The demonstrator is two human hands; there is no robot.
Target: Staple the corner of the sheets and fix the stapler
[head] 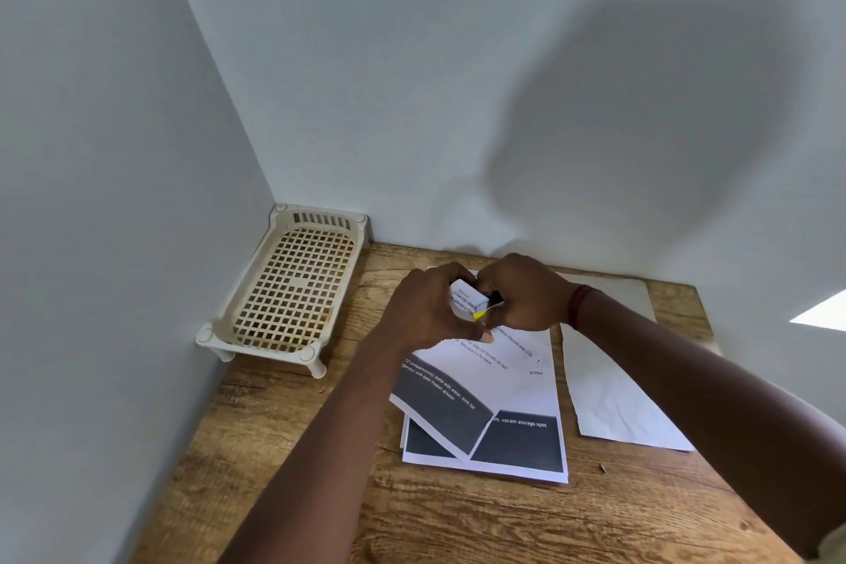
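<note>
Our left hand (423,311) and right hand (522,295) pinch the curled printed sheet (467,295) with a small black-yellow object (490,305) over the tabletop (284,449); hard tugging risks tearing.

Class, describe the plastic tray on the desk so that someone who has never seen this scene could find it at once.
Start at the wooden desk and follow it to the far left corner where the two pale walls meet. There stands a cream plastic tray on short legs. Unlike the flat printed paper sheets nearby, it is raised and has a square-grid lattice base.
</note>
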